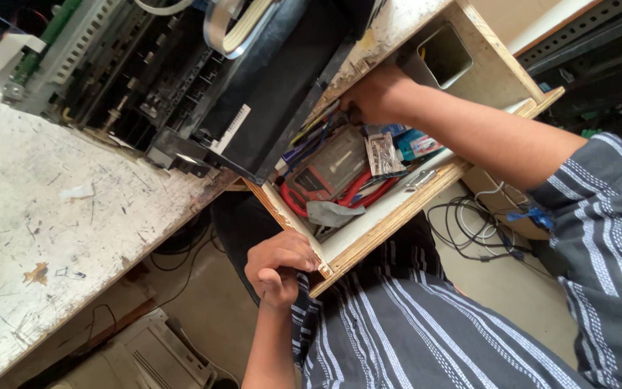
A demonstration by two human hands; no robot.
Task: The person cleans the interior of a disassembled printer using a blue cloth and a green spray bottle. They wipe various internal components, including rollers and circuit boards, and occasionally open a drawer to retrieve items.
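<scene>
Head view: left hand (280,265) is clenched on the near front corner of the pulled-out wooden drawer (368,241), fingers wrapped over the edge where side wall meets front board. Right hand (373,94) is deep inside the drawer at its far end, tucked under the edge of the scuffed white workbench top (44,216); its fingers are hidden among the contents, so I can't tell if it's gripping anything or just feeling around. Just toward the left hand from the right hand lie a small clear bag of metal parts (384,153), a red-cased multimeter (325,173) with red leads (354,196) looped round it, and a grey scrap (332,214) closest to the front board. Drawer's long axis runs from the left hand diagonally away toward the right hand. Right hand is clearly the nearer one to the tool clutter; the left touches only the wood. Beyond the drawer, a black opened-up machine (203,79) sits on the bench. Cables (469,216) lie on the floor below the right forearm.
</scene>
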